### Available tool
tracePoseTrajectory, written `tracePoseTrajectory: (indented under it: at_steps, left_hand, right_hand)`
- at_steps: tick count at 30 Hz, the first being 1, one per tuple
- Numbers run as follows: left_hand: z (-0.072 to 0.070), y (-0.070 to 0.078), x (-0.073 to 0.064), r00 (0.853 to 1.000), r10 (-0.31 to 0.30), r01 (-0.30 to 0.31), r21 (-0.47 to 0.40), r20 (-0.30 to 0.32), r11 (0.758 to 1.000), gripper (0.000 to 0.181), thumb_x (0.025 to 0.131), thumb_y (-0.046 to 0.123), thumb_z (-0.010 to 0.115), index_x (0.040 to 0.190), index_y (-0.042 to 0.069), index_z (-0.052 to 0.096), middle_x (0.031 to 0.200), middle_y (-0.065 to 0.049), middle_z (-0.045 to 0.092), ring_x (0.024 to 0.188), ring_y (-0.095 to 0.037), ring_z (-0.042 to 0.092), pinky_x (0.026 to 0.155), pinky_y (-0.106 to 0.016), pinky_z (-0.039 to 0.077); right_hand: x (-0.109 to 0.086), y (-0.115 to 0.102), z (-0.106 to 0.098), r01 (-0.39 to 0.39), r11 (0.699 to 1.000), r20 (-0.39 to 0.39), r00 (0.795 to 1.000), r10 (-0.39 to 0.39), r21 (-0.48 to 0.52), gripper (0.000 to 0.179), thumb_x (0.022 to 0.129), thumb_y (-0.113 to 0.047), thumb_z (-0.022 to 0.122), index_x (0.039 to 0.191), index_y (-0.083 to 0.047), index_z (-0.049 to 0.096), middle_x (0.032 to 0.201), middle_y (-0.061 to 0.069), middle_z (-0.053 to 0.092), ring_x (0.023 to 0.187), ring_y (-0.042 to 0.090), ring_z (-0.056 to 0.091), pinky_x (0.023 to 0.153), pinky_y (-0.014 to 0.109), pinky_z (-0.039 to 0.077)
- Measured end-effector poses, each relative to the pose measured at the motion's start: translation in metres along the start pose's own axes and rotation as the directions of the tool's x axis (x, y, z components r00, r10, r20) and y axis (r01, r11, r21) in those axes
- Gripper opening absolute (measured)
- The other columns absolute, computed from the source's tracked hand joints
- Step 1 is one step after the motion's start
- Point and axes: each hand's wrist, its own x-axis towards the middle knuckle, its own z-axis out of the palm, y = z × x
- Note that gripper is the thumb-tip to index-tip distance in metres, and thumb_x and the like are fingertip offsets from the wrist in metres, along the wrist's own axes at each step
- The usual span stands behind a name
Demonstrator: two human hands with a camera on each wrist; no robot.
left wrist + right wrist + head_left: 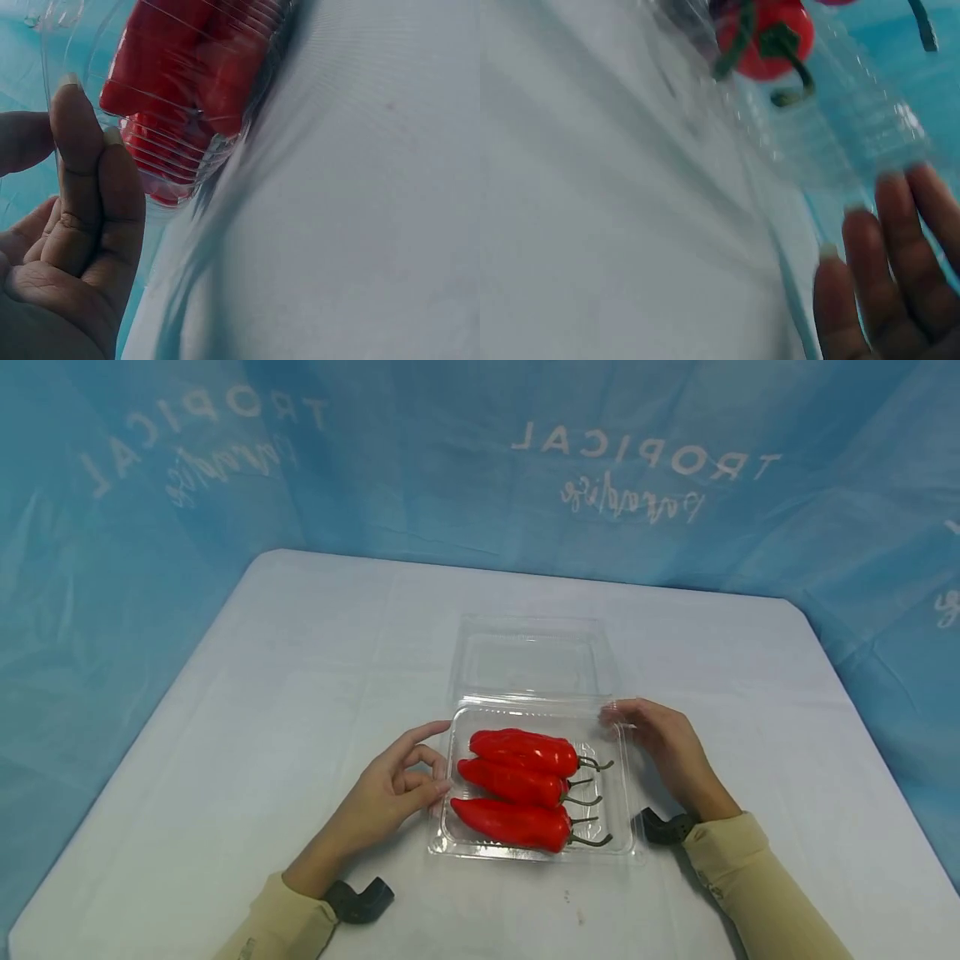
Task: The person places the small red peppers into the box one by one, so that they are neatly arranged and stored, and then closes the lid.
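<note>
A clear plastic clamshell container (617, 810) lies on the table with its lid (528, 664) folded back. Several red peppers (517, 822) lie in its base side by side, green stems pointing right. At the left side, my left hand (390, 785) pinches the container's rim between thumb and fingers; the left wrist view shows the rim between them, with the peppers (225, 82) behind the ribbed wall. My right hand (667, 747) is at the upper right corner of the base. In the right wrist view its fingers (866, 255) are extended close to the clear wall.
A white cloth covers the table (315, 668). Behind it hangs a blue printed sheet (420, 468). Black curved pieces (360, 902) sit at both wrists, next to the beige sleeves (757, 877). Small marks (573, 906) show on the cloth in front of the container.
</note>
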Motion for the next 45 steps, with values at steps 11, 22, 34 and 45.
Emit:
tracePoseTrajectory:
  at_steps: [11, 22, 34, 45]
  left_hand:
    - [-0.006, -0.003, -0.003, 1.000, -0.015, 0.015, -0.010, 0.022, 1.000, 0.070, 0.095, 0.003, 0.070, 0.157, 0.012, 0.038, 0.106, -0.017, 0.056, 0.070, -0.024, 0.066, 0.067, -0.025, 0.056]
    - [-0.008, 0.000, -0.008, 1.000, -0.015, 0.015, 0.001, 0.006, 1.000, 0.071, 0.095, 0.003, 0.070, 0.157, 0.011, 0.037, 0.106, -0.017, 0.056, 0.072, -0.024, 0.068, 0.070, -0.025, 0.058]
    - [-0.005, -0.001, -0.008, 1.000, -0.003, 0.003, -0.027, -0.007, 1.000, 0.072, 0.094, -0.001, 0.070, 0.157, 0.005, 0.035, 0.109, -0.020, 0.057, 0.074, -0.019, 0.069, 0.072, -0.026, 0.059]
    - [-0.003, 0.000, -0.007, 1.000, -0.016, 0.016, 0.010, -0.024, 1.000, 0.071, 0.093, -0.004, 0.067, 0.157, 0.010, 0.038, 0.114, -0.019, 0.060, 0.089, -0.022, 0.074, 0.079, -0.027, 0.060]
  right_hand:
    - [0.017, 0.002, 0.016, -0.203, 0.978, -0.217, 0.958, 0.188, -0.047, 0.053, 0.098, -0.040, 0.069, 0.135, -0.002, 0.059, 0.118, 0.007, 0.067, 0.101, 0.013, 0.068, 0.079, 0.023, 0.058]
    - [0.020, 0.002, 0.025, 0.037, 0.983, -0.169, 0.986, -0.006, 0.179, 0.036, 0.095, 0.002, 0.069, 0.129, -0.001, 0.056, 0.114, 0.006, 0.059, 0.102, 0.016, 0.062, 0.079, 0.023, 0.056]
    - [0.011, 0.001, 0.020, 0.041, 0.984, -0.119, 0.993, -0.020, 0.176, 0.016, 0.096, 0.008, 0.064, 0.099, -0.008, 0.063, 0.119, -0.001, 0.065, 0.110, 0.014, 0.062, 0.089, 0.024, 0.055]
    - [0.003, 0.002, 0.014, -0.014, 0.988, -0.067, 0.997, 0.025, 0.152, 0.032, 0.109, -0.010, 0.042, 0.085, -0.014, 0.062, 0.124, 0.000, 0.061, 0.124, 0.019, 0.051, 0.102, 0.027, 0.040]
